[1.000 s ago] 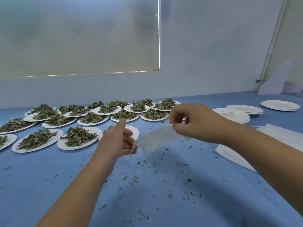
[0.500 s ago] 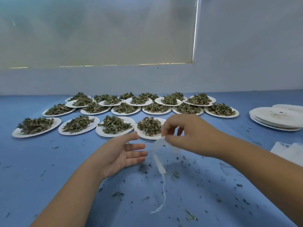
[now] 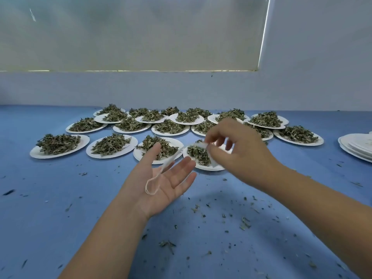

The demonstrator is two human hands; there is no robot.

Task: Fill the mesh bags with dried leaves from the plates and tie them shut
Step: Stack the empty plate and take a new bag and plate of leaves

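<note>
Mesh bag [image 3: 199, 145] hangs from right hand [image 3: 239, 156], grip pinched on its top edge, just above nearest plate [image 3: 203, 168] of leaves [image 3: 196, 154]. Left hand [image 3: 171, 178] palm up, grip apart, string [image 3: 150, 187] loop hanging over palm. Advice: open bag mouth wide with both hands and keep it over plate, so crumbs miss counter [image 3: 60, 198].

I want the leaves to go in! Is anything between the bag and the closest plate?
Nothing visible. The right hand pinches the mesh bag right at the nearest plate of dried leaves; the open left hand is off to its side.
</note>
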